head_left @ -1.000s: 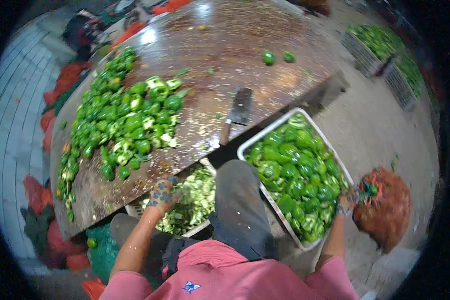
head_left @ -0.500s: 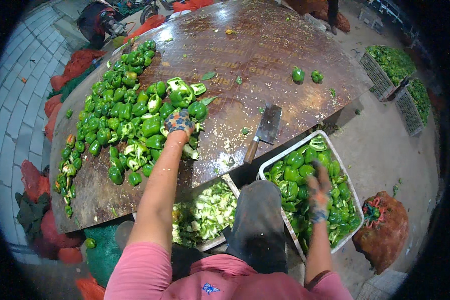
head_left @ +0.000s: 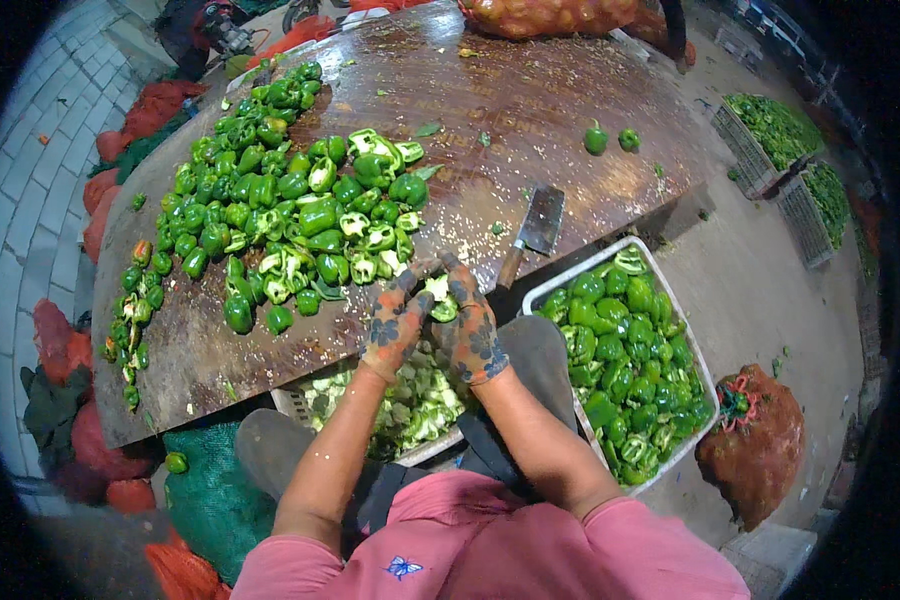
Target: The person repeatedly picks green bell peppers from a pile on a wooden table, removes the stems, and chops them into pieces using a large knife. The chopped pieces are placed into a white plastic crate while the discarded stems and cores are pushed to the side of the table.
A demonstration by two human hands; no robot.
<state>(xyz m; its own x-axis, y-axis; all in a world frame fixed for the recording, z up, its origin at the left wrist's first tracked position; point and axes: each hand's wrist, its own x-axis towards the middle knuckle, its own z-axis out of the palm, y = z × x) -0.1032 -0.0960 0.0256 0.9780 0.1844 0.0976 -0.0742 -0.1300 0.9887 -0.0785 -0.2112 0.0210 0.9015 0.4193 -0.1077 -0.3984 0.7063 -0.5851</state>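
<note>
Two hands are holding one cut pepper

Over the near edge of the counter (head_left: 530, 115), my left grip (head_left: 392, 325) and my right grip (head_left: 475, 335) are coming close together, and between them they are pinching a cut pepper (head_left: 440, 292). Its pale inside is showing at the top, and its green skin is showing lower down. My fingers are curling around it from both sides; some fingertips are hiding from the view.

Below my hands, a crate (head_left: 290, 402) is holding pale scraps (head_left: 420, 410). To the left and ahead of me, a big heap of peppers (head_left: 260, 215) is lying on the counter, some whole and some open. To the right of my hands, a cleaver (head_left: 542, 222) is lying flat, its wooden handle pointing toward me. Farther away, two small peppers (head_left: 596, 138) are sitting apart from the heap.

Beside my right knee, a white tub (head_left: 575, 268) is holding many green peppers (head_left: 625, 365). A red sack (head_left: 755, 450) is standing just right of it.
</note>
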